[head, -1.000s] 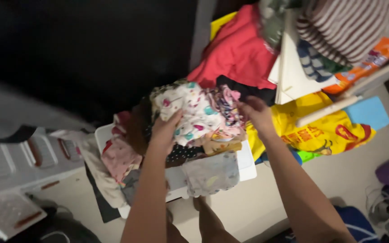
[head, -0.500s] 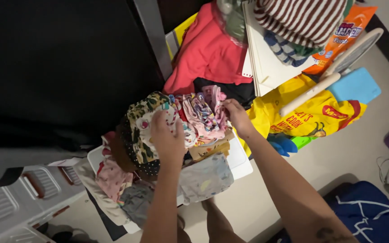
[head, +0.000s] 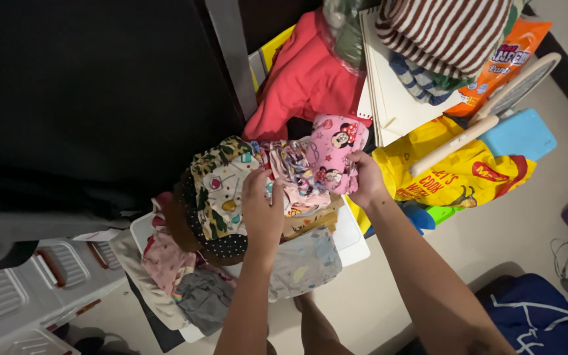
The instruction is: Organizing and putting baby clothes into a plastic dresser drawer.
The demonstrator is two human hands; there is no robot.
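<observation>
Head view. Your right hand [head: 363,181] has its grip closed on the edge of a pink cartoon-print garment [head: 336,151], lifted off the far right of a stack of small folded clothes [head: 277,190]. Your left hand [head: 261,207] lies flat on the stack, fingers spread, pressing down on a white spotted piece [head: 228,194] beside a camouflage-print one [head: 205,164]; it pins rather than pinches.

The stack sits on a white plastic bin [head: 353,240], with pink and grey pieces [head: 185,276] spilling over its near left rim. Behind it: a red garment [head: 304,79], a yellow printed bag [head: 461,174], a blue box [head: 520,135].

Risks, as judged:
- The stack is tall and leans left. If you ease the left hand while pulling, the upper layers may slide towards the overhang.
- The pink garment touches the striped pieces next to it; a quick pull could drag them out and undo their folds.
- Pieces already over the rim could drop to the floor [head: 494,230] if the bin is nudged.
</observation>
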